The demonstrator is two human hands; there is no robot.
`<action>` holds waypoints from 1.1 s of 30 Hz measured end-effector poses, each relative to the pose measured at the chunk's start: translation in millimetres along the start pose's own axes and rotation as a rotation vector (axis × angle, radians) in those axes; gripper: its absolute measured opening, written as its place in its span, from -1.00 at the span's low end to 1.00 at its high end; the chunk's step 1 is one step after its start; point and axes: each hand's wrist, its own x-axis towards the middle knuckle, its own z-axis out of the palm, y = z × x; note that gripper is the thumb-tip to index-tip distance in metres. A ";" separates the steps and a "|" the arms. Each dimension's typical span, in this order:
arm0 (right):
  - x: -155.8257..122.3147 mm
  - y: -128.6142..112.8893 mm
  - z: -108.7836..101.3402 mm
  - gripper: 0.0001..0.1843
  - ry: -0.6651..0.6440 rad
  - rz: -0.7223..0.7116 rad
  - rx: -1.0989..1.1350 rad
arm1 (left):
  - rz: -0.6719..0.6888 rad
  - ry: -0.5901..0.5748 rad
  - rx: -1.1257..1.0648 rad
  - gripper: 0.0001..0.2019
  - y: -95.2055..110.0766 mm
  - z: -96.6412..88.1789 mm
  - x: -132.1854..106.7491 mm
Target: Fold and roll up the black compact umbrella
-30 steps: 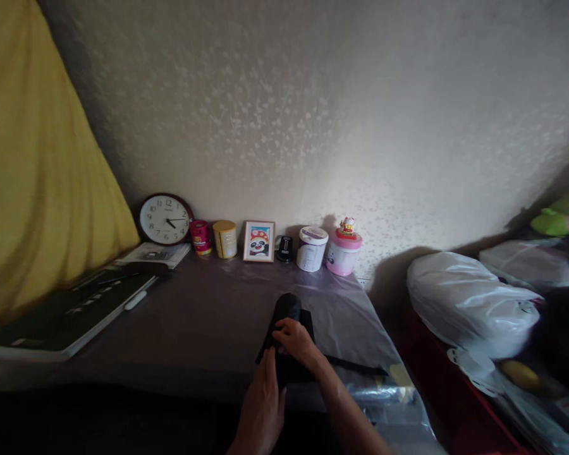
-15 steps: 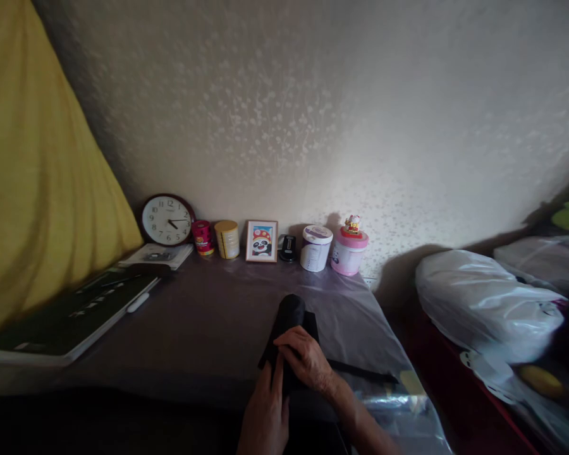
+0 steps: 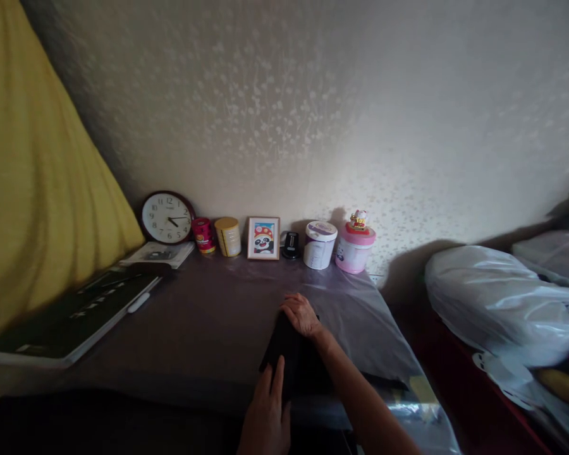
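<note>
A long, dark bundle of black fabric [image 3: 281, 341] lies at the front middle of the table, pointing away from me; its exact kind is hard to make out in the dim light. My right hand [image 3: 300, 314] is closed over the far end of it, fingers curled across the top. At the near end, my left hand [image 3: 268, 404] grips the same bundle, two fingers lying along its upper side. More black material spreads under my right forearm, and a black strap-like strip [image 3: 384, 382] extends to the right.
Along the wall stand a clock [image 3: 167, 218], a pink tin [image 3: 203, 236], a yellow-lidded can [image 3: 228, 237], a panda picture frame [image 3: 263, 238], a small black object [image 3: 291, 245] and two lidded tubs [image 3: 320, 245]. A green board [image 3: 76, 316] lies left; white plastic bags [image 3: 493, 303] sit right.
My right hand has moved forward along the black fabric bundle, from beside my left fingers to its far end. My left hand has stayed almost where it was.
</note>
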 end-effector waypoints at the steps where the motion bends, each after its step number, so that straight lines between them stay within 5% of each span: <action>1: 4.4 4.0 -0.9 -0.74 -0.005 0.059 0.028 | -0.016 -0.019 -0.002 -0.38 3.3 -4.8 -0.5; 6: 1.3 19.6 -14.3 -0.74 0.116 0.388 0.096 | -0.040 -0.020 -0.020 -0.38 13.1 -16.5 -5.7; 10: -36.4 26.0 -29.9 -0.64 0.252 0.682 0.191 | -0.013 0.075 -0.042 -0.40 9.9 -6.1 -7.3; 14: -76.4 15.4 -32.7 -0.62 0.205 0.847 0.419 | 0.033 0.187 -0.048 -0.41 6.0 4.2 -6.2; 25: -73.3 -28.0 -36.1 -0.66 0.244 0.983 0.869 | 0.020 0.194 -0.059 -0.39 4.9 2.6 -4.7; 33: -65.7 -33.2 -30.3 -0.68 0.073 0.949 0.872 | 0.024 0.218 -0.063 -0.40 5.1 4.6 -3.7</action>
